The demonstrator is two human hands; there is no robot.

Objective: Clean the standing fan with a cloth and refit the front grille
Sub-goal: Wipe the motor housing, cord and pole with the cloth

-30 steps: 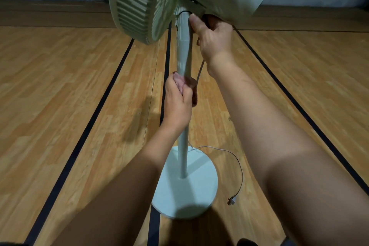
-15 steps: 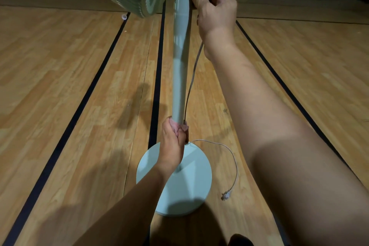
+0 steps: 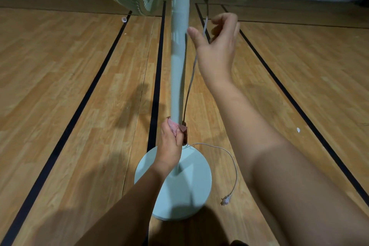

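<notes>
Hands — left (image 3: 169,146) clenched, right (image 3: 217,46) relaxed

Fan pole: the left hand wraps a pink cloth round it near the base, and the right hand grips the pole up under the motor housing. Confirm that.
Not quite. The head view shows the right hand off the pole, open beside the power cord. The rest stands: the left hand wraps the pink cloth round the pole near the base.

Head camera looks steeply down, close along the fan pole (image 3: 178,62) to the floor (image 3: 60,86).
</notes>
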